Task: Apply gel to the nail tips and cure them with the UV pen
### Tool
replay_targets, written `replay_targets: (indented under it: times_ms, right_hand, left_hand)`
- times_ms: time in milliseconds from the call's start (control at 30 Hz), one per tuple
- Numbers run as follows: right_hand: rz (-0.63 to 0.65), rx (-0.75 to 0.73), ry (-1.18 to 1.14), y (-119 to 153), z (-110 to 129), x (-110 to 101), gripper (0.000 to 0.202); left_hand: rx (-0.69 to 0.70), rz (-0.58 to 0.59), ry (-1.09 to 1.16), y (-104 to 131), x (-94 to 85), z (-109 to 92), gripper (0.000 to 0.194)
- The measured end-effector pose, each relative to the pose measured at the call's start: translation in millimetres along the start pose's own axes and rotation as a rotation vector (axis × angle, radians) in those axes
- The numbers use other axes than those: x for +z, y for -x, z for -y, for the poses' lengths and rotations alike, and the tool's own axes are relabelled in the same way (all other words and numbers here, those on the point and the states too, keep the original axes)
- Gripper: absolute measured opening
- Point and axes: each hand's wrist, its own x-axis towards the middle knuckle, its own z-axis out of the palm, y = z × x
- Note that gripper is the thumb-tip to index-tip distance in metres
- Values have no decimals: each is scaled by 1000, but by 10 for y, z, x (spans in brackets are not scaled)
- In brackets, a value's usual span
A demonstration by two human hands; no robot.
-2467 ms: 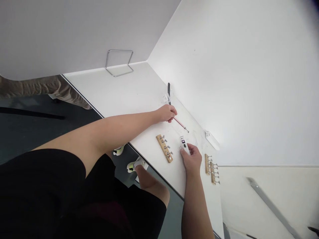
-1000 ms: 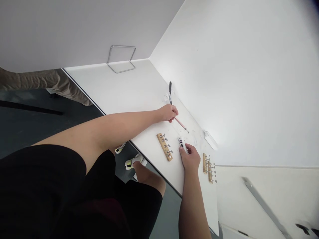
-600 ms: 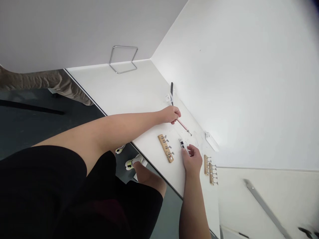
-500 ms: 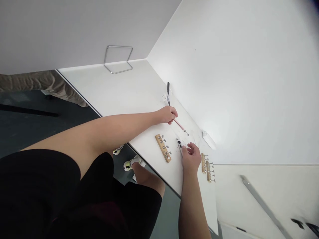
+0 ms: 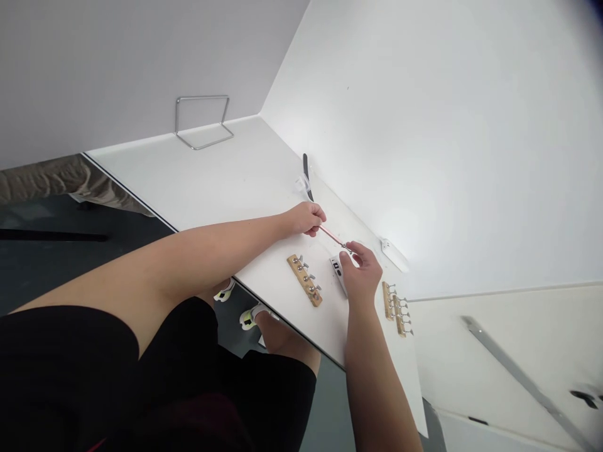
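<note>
My left hand is closed round one end of a thin pink stick. A small metal piece is at the stick's far end. The fingertips of my right hand are pinched at that metal piece, partly covering it. Beside and partly under my right hand lies a white device with a small dark display. A wooden block with a row of several metal knobs and pegs rests on the table, between my two arms.
Two similar wooden blocks lie right of my right wrist. Along the wall are a black-handled tool, a small clear bag and a white power strip. A wire frame stands at the table's far left. Another person's trousered leg shows beyond the edge.
My right hand has moved up to the tip of the pink stick and closed its fingers there. My left hand still grips the stick. The whole view has shifted slightly.
</note>
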Motion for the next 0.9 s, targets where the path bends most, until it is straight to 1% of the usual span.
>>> replay_targets:
  times_ms: [100,267,433,567,767,833,900]
  right_hand:
    - [-34,-34,14,4,17,53,22]
    - [-74,-60,38,2,38,103,21]
    - [-101,-100,68,3,96,101,18]
    - [-128,-110,45,28,152,84,16]
    - [-147,-65,-57,51,131,81,17]
    - [-139,-56,-150,50,113,77,17]
    - [-128,-24,-291,50,103,72,18]
  left_hand:
    - [-7,7,-10,9,6,-5,10]
    - [-4,14,-10,-13,9,16,10]
    - [9,30,-12,-32,12,31,10]
    - [-9,48,-16,7,34,-10,11]
    - [-29,62,34,56,55,-52,12]
    - [-27,76,57,44,51,-33,12]
    - [-29,98,91,30,50,-13,12]
